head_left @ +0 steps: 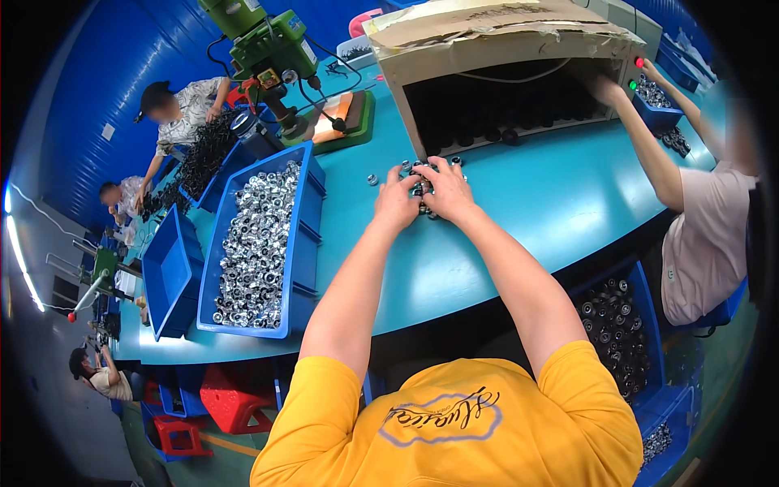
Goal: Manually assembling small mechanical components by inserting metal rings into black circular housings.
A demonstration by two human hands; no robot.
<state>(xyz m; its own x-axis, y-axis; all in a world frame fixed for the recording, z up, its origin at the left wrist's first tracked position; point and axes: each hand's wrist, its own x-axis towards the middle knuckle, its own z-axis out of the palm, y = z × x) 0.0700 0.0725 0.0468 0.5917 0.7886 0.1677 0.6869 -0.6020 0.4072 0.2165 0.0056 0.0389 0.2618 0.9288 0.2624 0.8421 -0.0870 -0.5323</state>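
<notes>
On the turquoise table, both of my hands are at a small heap of round metal parts (423, 188), shiny silver and dark, like little wheels or bearings. My left hand (396, 203) rests along the heap's left side, fingers apart and slightly bent. From the right, my right hand (451, 191) reaches over the parts with its fingers spread. Neither hand visibly grips a single part, though the palms' undersides are hidden. One loose silver part (372, 179) lies left of the heap. To the left, a long blue bin (306, 235) holds many similar silver parts.
Beyond my hands stands a box-like machine (396, 105) with dark round parts inside; a co-worker's hand (604, 88) reaches into it. A green drill press (272, 53) stands at the back left. Left is another blue bin (172, 280). A bin of dark parts (614, 325) sits low right.
</notes>
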